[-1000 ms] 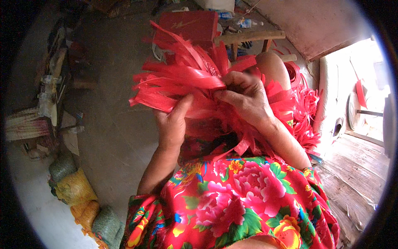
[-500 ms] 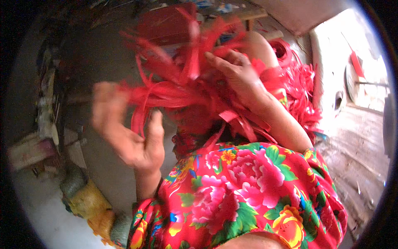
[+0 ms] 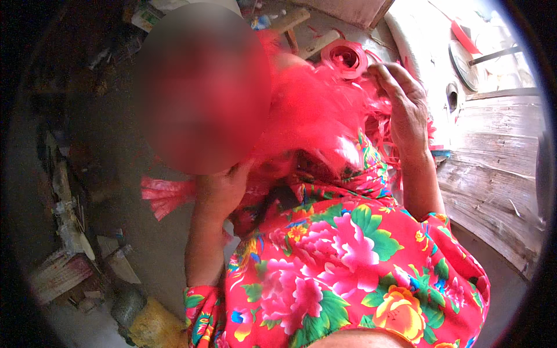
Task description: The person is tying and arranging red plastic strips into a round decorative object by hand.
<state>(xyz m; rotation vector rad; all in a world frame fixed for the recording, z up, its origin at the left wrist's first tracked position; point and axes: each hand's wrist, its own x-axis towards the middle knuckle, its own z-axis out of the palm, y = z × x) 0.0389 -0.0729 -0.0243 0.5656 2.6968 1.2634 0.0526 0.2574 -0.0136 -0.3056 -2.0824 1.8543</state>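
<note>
The red strips (image 3: 316, 110) are between the left hand (image 3: 221, 190) and the right hand (image 3: 407, 104). The left grip is blurred, the right grip is near the red roll (image 3: 348, 73); pinching or spread, I cannot tell for either.

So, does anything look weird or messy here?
Yes: a big round blur at the upper left, like a smudge, hides part of the left hand. The red strips also look messy, in a loose heap. I can't see anything clearly spilled.
</note>
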